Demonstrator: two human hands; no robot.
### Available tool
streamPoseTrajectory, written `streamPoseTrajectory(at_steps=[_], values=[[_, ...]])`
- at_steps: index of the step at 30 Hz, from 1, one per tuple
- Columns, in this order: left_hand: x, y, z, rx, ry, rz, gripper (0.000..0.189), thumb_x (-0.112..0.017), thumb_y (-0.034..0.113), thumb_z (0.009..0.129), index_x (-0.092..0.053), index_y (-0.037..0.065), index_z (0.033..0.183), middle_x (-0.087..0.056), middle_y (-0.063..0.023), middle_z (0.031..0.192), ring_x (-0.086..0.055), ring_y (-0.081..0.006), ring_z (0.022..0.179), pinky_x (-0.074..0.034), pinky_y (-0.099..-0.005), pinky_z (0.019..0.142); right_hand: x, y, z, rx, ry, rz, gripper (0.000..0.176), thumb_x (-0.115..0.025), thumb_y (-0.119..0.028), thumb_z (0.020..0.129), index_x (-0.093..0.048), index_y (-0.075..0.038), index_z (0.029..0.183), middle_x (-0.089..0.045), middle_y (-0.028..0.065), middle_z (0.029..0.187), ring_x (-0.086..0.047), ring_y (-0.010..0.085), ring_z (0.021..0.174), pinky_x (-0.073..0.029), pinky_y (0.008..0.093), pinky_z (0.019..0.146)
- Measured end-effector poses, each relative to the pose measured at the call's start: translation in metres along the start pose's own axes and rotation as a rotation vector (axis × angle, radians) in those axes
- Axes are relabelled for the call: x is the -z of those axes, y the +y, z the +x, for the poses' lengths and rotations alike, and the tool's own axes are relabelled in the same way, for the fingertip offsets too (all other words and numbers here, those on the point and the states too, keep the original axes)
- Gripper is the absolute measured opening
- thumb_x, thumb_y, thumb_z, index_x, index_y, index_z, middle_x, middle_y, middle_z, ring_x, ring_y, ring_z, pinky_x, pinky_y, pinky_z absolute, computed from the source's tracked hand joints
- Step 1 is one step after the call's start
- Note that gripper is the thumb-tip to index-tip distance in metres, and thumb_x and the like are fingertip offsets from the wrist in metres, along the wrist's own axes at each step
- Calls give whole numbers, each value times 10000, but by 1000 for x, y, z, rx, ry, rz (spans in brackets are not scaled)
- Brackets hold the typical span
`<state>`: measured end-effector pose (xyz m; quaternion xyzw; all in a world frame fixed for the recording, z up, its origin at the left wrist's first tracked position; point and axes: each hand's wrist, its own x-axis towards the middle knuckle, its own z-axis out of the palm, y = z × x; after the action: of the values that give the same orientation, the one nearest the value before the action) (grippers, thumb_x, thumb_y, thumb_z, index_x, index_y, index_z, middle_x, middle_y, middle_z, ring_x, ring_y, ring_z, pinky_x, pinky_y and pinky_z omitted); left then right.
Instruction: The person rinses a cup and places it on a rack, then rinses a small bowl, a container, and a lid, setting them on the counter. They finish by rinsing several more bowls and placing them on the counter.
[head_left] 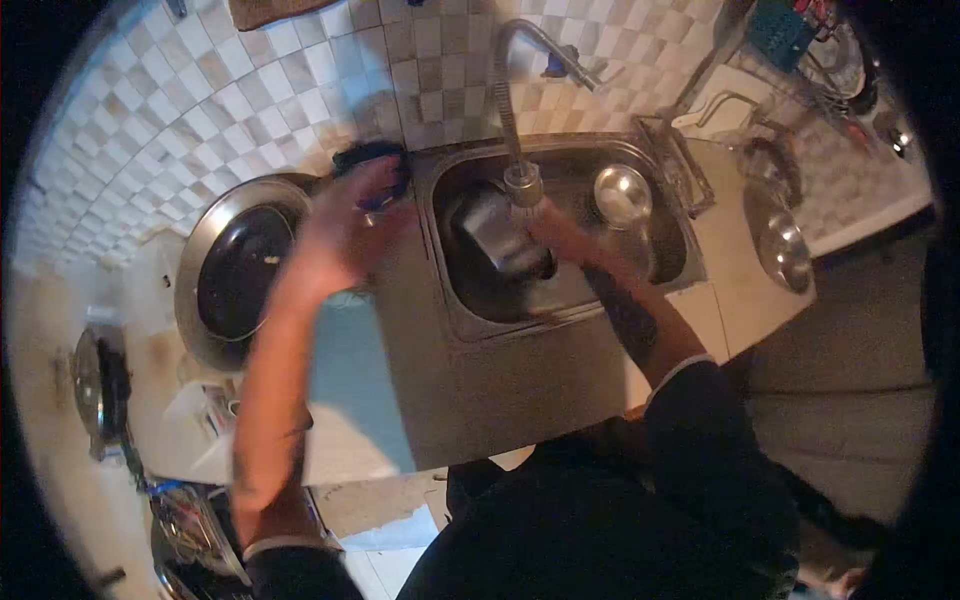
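Sink [500, 326] with square steel container [497, 235], round bowl [621, 195] and right hand [560, 236] inside

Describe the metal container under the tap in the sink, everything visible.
The metal container looks like shiny grey steel, boxy with rounded corners; the blur hides finer detail. It sits tilted in the left half of the sink, just below the head of the tap. The right hand grips its right side. A round steel bowl lies apart from it to the right. Whether water is running onto it cannot be told.
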<state>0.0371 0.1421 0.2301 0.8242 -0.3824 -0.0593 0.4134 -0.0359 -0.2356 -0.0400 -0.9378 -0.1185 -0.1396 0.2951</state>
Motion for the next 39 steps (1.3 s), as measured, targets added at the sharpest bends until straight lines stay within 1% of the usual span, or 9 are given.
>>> streamPoseTrajectory(at_steps=[2, 4, 6, 12, 19, 26, 30, 34, 39], values=[[-92, 4, 25, 0, 146, -321, 541, -696, 182, 919, -469, 53, 1393, -640, -165, 1210, -656, -236, 1020, -533, -330, 846, -14, 6, 3, 275, 319, -330, 340, -511, -266, 966, -531, 7, 1167, -610, 144, 1021, -598, 318, 963, -473, 445, 860], [-146, 33, 49, 68, 179, -447, 468, -667, 151, 942, -482, 89, 1368, -644, -116, 1141, -661, -182, 908, -542, -283, 786, -5, -10, 7, 66, 396, -156, 363, -476, -288, 986, -544, -10, 1209, -615, 135, 1048, -602, 293, 978, -463, 441, 869], [-186, 54, 69, 254, 320, -295, 267, -678, 195, 923, -589, 70, 1142, -703, -115, 1004, -690, -240, 926, -523, -322, 790, 49, -57, -2, -660, 28, 653, 437, -458, -349, 1015, -553, 4, 1254, -623, 150, 1147, -596, 308, 1059, -451, 449, 911], [-202, 40, 86, 285, 491, 50, 234, -670, 228, 936, -602, 64, 1089, -701, -86, 949, -667, -178, 841, -533, -328, 714, 40, 11, -66, -688, 463, 632, 671, -499, -617, 941, -660, 18, 1089, -660, 194, 992, -605, 301, 928, -450, 458, 848], [-224, 65, 86, 388, 366, -271, 215, -684, 230, 938, -637, 54, 1051, -660, -26, 887, -604, -110, 756, -521, -287, 671, 67, 0, -77, -863, 369, 1241, 535, -610, -346, 956, -508, -6, 1355, -622, 172, 1184, -594, 292, 1067, -470, 410, 940], [-215, 94, 55, 460, 356, -440, 245, -645, 278, 967, -582, 79, 1094, -625, 3, 892, -570, -85, 757, -497, -250, 663, 80, -33, -86, -402, 451, 879, 515, -710, -344, 886, -571, -41, 1279, -659, 149, 1117, -637, 221, 949, -529, 381, 819], [-219, 62, 36, 352, 355, -305, 565, -629, 330, 969, -397, 84, 1421, -635, -115, 1105, -633, -168, 857, -525, -293, 748, 86, -49, -70, -673, 214, 1210, 401, -701, -279, 865, -646, -71, 1202, -695, 175, 1053, -670, 285, 946, -526, 432, 821], [-222, 52, 11, 582, 301, -261, 859, -682, 395, 920, -196, 90, 1559, -582, -223, 1269, -645, -246, 971, -528, -352, 831, 93, -70, -76, -214, -419, 75, 267, -673, -264, 846, -687, -67, 1026, -699, 174, 1061, -664, 397, 976, -532, 479, 800], [-270, -21, -43, 851, 447, -393, 699, -690, 232, 847, -372, 7, 1427, -616, -219, 1147, -621, -264, 994, -504, -368, 873, 93, -86, -84, 397, -392, -170, 233, -670, -198, 792, -686, -115, 1009, -662, 103, 1044, -649, 306, 992, -483, 506, 951]])
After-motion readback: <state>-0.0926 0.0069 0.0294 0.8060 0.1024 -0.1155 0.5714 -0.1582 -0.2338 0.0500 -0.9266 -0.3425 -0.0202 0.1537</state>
